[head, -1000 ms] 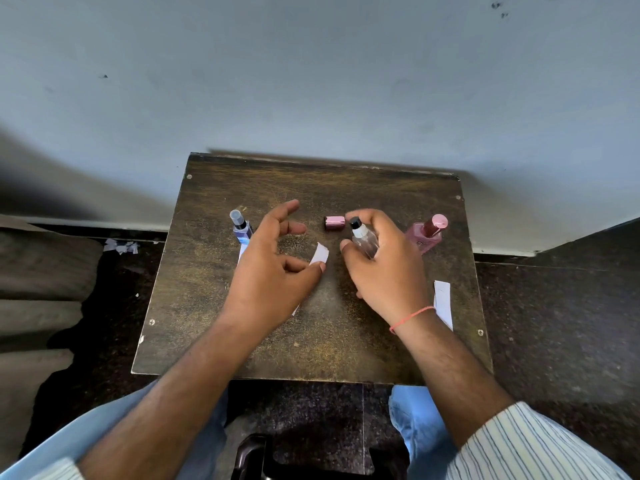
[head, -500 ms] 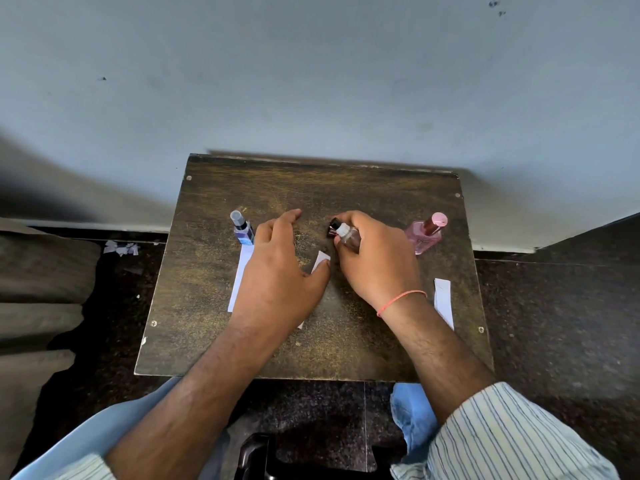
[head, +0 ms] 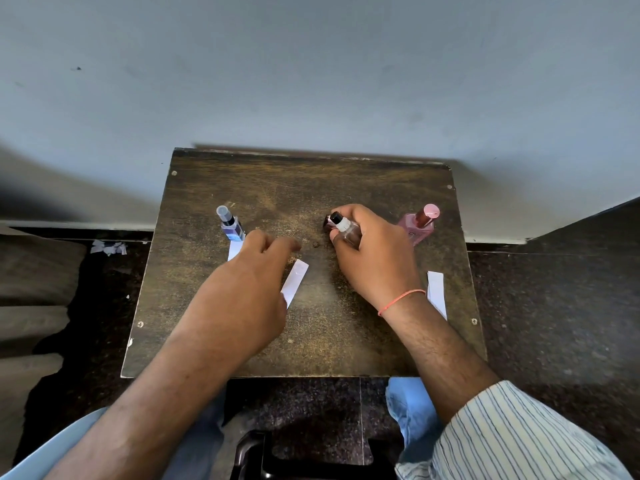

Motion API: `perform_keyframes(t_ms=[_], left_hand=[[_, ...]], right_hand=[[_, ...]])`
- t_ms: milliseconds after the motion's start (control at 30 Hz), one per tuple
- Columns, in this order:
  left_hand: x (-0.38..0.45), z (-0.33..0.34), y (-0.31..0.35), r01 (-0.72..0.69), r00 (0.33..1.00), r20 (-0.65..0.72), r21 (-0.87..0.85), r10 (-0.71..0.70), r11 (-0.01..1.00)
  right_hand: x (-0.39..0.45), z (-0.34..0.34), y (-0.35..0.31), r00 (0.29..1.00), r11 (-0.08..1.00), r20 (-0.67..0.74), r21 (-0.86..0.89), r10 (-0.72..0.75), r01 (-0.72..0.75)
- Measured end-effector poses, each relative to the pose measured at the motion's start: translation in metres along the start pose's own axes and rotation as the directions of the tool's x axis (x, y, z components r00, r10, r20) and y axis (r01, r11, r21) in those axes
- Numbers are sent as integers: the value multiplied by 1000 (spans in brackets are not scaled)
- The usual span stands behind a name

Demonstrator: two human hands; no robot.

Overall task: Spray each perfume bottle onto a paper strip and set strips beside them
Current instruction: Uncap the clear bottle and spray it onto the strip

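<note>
My right hand (head: 372, 258) is shut on a small clear perfume bottle (head: 346, 228) with a black nozzle, held low over the middle of the wooden board (head: 311, 181). Its pink cap (head: 327, 221) lies right behind the nozzle. My left hand (head: 249, 285) hovers with loosely curled fingers over a white paper strip (head: 295, 278) lying on the board, and holds nothing. A blue bottle (head: 231, 225) stands at the left with a strip (head: 234, 249) in front of it. A pink bottle (head: 419, 225) stands at the right, a strip (head: 436, 292) in front of it.
The board sits against a pale wall (head: 311, 81). Dark stone floor (head: 554, 306) surrounds it, with paper scraps (head: 107, 247) on the left. My knees in blue cloth (head: 412, 407) are below the board's near edge.
My left hand let go of the middle strip, which now lies on the board, and drew back left. My right hand carried the clear bottle toward the pink cap.
</note>
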State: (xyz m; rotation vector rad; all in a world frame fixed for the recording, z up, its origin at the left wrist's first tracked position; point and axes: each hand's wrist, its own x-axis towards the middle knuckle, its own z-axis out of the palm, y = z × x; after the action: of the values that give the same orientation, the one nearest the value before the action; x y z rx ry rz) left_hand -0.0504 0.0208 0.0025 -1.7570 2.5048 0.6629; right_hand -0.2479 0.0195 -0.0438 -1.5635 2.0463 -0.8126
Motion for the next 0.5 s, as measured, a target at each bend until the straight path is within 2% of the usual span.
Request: perform_keyframes(t_ms=[167,500], left_hand=[[0,-4,-18,-38,996,76,28,35,999],[3,11,-13,-4,998,65,-168,15,986]], right_hand=[[-3,2,0,1000,1000,-1,11,-12,12],[-8,-9,-5,999,998,-21,54,-37,38]])
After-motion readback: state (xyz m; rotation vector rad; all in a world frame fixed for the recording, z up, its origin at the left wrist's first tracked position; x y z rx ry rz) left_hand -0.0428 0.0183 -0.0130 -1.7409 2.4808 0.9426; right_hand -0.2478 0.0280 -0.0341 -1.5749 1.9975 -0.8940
